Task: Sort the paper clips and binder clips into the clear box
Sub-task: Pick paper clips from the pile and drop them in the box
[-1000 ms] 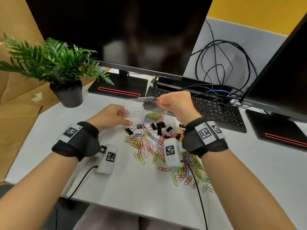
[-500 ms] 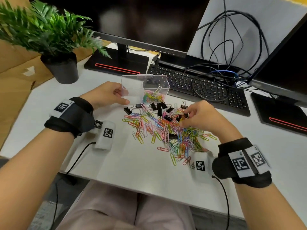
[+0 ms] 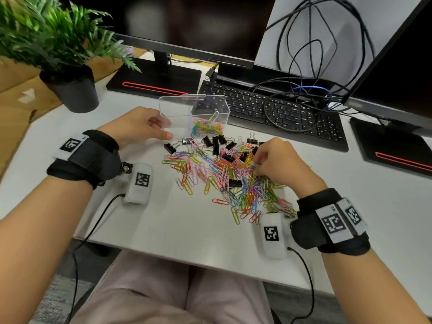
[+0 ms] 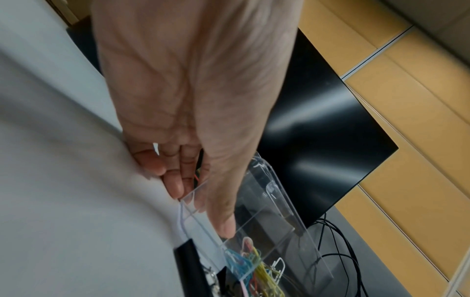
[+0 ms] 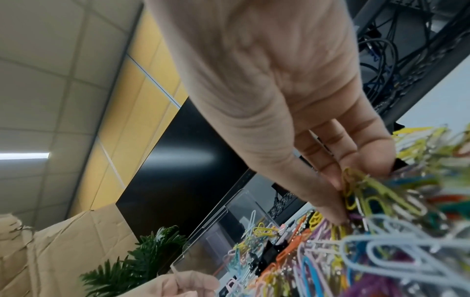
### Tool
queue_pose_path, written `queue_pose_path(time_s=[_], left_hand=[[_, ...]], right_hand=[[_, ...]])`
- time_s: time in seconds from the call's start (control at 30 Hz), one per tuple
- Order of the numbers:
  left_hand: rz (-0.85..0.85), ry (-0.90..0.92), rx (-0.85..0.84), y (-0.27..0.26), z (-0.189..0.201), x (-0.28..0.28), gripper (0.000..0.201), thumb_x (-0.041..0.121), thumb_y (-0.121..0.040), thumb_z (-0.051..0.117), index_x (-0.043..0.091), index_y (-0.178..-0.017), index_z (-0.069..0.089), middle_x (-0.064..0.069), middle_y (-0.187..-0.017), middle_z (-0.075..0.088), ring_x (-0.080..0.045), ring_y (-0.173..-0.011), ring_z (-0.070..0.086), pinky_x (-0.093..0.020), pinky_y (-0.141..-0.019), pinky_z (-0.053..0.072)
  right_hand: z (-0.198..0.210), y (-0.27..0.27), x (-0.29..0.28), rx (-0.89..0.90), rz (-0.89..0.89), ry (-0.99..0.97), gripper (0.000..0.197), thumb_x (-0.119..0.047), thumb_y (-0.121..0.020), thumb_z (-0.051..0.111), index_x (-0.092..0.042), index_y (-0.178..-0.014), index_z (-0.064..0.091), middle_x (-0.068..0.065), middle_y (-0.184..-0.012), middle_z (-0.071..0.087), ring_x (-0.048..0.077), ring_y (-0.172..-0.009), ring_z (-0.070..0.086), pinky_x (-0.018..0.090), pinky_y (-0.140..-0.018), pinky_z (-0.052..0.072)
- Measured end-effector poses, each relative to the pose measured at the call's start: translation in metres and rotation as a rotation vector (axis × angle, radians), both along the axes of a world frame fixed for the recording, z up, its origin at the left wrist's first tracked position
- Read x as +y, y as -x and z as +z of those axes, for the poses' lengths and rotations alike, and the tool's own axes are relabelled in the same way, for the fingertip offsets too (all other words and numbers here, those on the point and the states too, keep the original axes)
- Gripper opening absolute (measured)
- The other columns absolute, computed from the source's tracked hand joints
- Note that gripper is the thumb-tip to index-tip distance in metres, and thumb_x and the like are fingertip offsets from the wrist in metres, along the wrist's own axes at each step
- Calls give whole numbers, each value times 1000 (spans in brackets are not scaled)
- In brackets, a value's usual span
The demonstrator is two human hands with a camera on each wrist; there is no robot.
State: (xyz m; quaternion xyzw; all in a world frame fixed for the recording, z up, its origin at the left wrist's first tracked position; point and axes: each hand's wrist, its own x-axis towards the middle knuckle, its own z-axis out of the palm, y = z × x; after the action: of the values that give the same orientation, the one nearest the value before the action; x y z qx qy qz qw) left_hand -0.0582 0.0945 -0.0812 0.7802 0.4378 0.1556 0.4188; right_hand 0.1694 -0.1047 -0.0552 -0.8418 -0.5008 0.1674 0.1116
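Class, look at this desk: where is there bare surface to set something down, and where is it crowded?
Bare desk lies along the near edge, between the wrists. It is crowded from the clear box down through the clip pile, where the right hand digs, and back at the keyboard.

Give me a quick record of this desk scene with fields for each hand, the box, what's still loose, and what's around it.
left hand: holds the left end of the clear box, thumb on the front wall
right hand: pinching paper clips out of the pile of paper clips
box contents: coloured paper clips in the right compartment; left compartment looks empty
still loose: binder clips at the pile's far edge, by the box
surroundings: potted plant far left, keyboard behind the box, cables on it
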Motion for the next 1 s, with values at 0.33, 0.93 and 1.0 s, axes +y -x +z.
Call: queue_pose_path(time_s=[0.33,0.93,1.0], left_hand=[[4,12,1,1,-1,2,43,16,-80,77,7,-120,65,6,-77,53,-6,-70,49,-3,-52,37],[-6,47,-59,0,-2,1,44,11,-79,77,2,-120,64,12,-79,53,-4,-73,50,-8,-63,37],[-6,47,-67,1,-2,1,43,10,-79,77,2,-119,64,12,-78,54,-4,-72,51,-4,-59,38]], right_hand=[[-7,-6,0,-8,-4,-115,8,-3,-79,72,-11,-78,71,-1,-71,59,17,-70,56,20,-60,40],[22,-13,16,593,-295,-605,18,4,-74,75,-7,-88,70,8,-68,71,21,-62,67,30,-60,56],[30,-9,27,639,-262,-653,20,3,-74,75,-7,-91,71,17,-77,71,26,-69,67,31,-65,58]])
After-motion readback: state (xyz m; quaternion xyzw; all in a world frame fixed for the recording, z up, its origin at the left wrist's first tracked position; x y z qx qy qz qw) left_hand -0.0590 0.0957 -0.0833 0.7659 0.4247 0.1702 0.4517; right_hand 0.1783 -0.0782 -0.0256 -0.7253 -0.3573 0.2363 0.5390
